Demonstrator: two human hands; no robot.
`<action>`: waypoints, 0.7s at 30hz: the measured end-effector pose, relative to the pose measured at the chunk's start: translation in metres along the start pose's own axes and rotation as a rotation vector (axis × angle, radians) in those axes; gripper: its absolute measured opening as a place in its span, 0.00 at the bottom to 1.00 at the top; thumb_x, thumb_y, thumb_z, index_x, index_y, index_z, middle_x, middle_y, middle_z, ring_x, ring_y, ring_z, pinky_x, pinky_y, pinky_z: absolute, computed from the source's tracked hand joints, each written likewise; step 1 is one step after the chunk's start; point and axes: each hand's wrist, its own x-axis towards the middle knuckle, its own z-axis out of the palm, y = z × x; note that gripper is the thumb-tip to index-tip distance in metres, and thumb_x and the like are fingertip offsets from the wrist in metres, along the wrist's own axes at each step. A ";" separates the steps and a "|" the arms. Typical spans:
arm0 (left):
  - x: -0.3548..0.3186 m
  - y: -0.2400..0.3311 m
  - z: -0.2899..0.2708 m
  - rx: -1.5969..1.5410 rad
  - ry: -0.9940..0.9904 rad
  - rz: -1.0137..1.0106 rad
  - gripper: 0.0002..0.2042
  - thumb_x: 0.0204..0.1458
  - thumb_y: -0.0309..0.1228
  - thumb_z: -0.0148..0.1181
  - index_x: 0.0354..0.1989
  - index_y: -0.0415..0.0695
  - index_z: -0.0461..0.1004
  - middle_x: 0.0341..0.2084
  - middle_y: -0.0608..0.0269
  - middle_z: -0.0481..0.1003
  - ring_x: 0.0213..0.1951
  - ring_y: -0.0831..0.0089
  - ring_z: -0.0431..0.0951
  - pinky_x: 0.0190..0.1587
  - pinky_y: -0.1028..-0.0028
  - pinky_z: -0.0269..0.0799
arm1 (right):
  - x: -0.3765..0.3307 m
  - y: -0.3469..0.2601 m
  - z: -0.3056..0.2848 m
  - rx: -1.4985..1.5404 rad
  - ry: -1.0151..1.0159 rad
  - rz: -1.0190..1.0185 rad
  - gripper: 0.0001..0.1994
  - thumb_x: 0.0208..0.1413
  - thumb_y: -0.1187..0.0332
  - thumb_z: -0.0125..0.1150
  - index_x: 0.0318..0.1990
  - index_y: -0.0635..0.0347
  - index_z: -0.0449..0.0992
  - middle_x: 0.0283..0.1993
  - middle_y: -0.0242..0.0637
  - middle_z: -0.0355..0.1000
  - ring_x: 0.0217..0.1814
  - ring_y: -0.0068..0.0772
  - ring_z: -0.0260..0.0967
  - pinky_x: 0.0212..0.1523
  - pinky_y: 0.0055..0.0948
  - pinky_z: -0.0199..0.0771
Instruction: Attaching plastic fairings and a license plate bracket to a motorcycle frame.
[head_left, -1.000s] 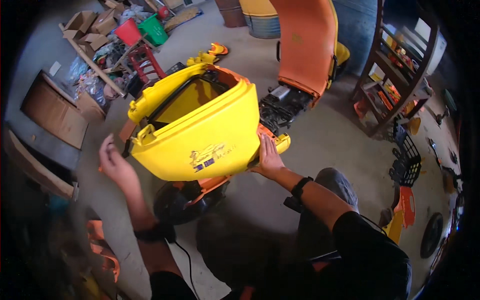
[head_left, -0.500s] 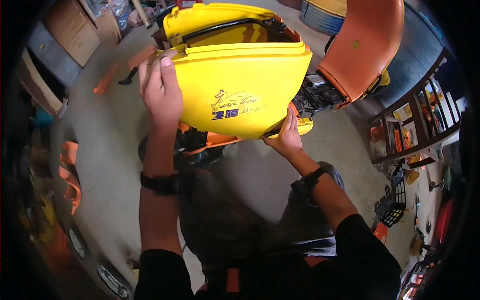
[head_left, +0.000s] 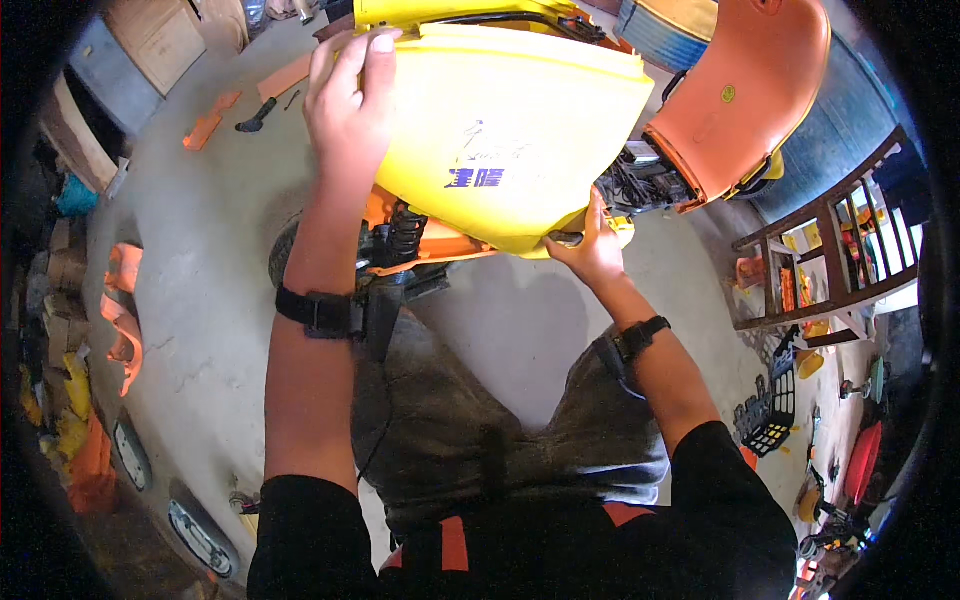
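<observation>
The yellow body panel [head_left: 520, 130] is cut off by the frame's top edge and hides the right hand [head_left: 590, 250]'s fingertips at centre.

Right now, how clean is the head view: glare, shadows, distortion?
Head view: sunlight washes out the yellow panel; the person's hard shadow falls on the concrete floor; fisheye bends the wooden rack near the rim; left hand and right hand look sharp.

Bright, warm daylight throughout; soft shadow on the grey concrete floor [head_left: 200, 260] toward 6 o'clock. Mild sheen across the glossy yellow plastic body panel [head_left: 500, 130]. Strong fisheye bending at the rim, black vignette all round, edges softly blurred.
</observation>
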 end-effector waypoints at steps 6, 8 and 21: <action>-0.002 -0.005 0.001 -0.033 0.000 -0.012 0.11 0.57 0.36 0.55 0.40 0.44 0.79 0.38 0.58 0.75 0.41 0.65 0.76 0.46 0.70 0.71 | 0.014 0.016 -0.013 0.057 0.062 -0.121 0.44 0.40 0.61 0.70 0.64 0.71 0.55 0.55 0.54 0.69 0.56 0.42 0.70 0.56 0.32 0.68; -0.002 -0.002 0.004 -0.012 0.025 0.015 0.10 0.58 0.33 0.54 0.40 0.42 0.79 0.37 0.57 0.75 0.41 0.64 0.75 0.47 0.69 0.69 | 0.017 0.021 -0.020 0.179 -0.008 -0.032 0.36 0.44 0.63 0.68 0.61 0.71 0.62 0.44 0.50 0.76 0.46 0.33 0.76 0.50 0.27 0.72; -0.017 0.005 0.008 -0.004 0.044 0.069 0.08 0.57 0.29 0.54 0.39 0.40 0.78 0.37 0.55 0.75 0.42 0.62 0.75 0.48 0.68 0.69 | 0.032 0.057 -0.025 0.578 -0.034 0.244 0.17 0.53 0.77 0.50 0.50 0.67 0.75 0.42 0.39 0.77 0.42 0.22 0.72 0.47 0.23 0.72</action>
